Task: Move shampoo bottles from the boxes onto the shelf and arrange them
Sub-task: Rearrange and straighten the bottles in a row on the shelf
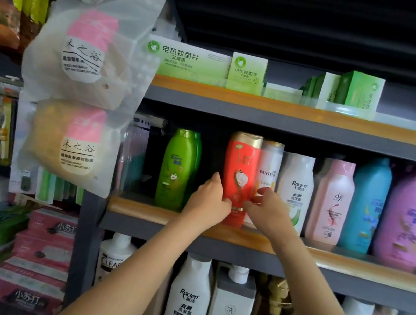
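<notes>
A red shampoo bottle (pixel 239 173) with a gold cap was seen upright at the centre of the frame, on the front edge of the middle shelf (pixel 348 264). It was gripped low down from both sides: the left hand (pixel 208 201) was curled against its left flank, thumb raised, and the right hand (pixel 268 210) was wrapped round its lower right side, fingertips pressed on the label. Both grips were closed on the bottle.

Just left of centre, a green bottle (pixel 176 168) stood apart from the red one, with a dark gap between them. Touching the red bottle's right side, a white Pantene bottle (pixel 269 167) was set slightly behind. Further right along the same shelf were ranged a white Raclen bottle (pixel 296 187), a pink bottle (pixel 332 201), a blue bottle (pixel 367 204) and a purple bottle (pixel 410 216), each just beside the next.

In the upper part of the frame, green boxes (pixel 189 60) were lined on the top shelf. At the left, bagged bath sponges (pixel 84 56) were hung. At the bottom, larger pump bottles (pixel 190 299) were stood on the lower shelf.
</notes>
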